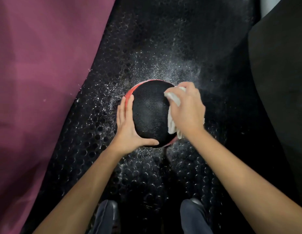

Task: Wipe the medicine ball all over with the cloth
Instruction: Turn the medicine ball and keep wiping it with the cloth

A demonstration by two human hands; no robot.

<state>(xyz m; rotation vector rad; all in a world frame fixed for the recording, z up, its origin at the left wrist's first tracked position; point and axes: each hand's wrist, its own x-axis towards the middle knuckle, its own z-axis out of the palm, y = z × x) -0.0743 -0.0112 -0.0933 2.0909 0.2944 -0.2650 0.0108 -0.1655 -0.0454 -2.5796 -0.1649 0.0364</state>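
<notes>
The medicine ball (149, 114) is being steadied on a black rubber floor mat (146, 48) patterned with round holes, in the middle of the view. Its upper surface is black and finely textured, with a faint sheen, and a red band is showing along its far-left edge and again at its near-right edge. The left hand (128, 127) is being laid flat against the ball's left side, fingers straight and together, thumb spread along the near edge. A white cloth (173, 114) is being pressed against the ball's right side by the right hand (187, 107), whose fingers are being curled over the bunched fabric. White specks are being seen scattered over the mat around the ball. A maroon mat (37, 73) is lying to the left, and two dark trouser knees (192, 217) are showing at the bottom edge.
</notes>
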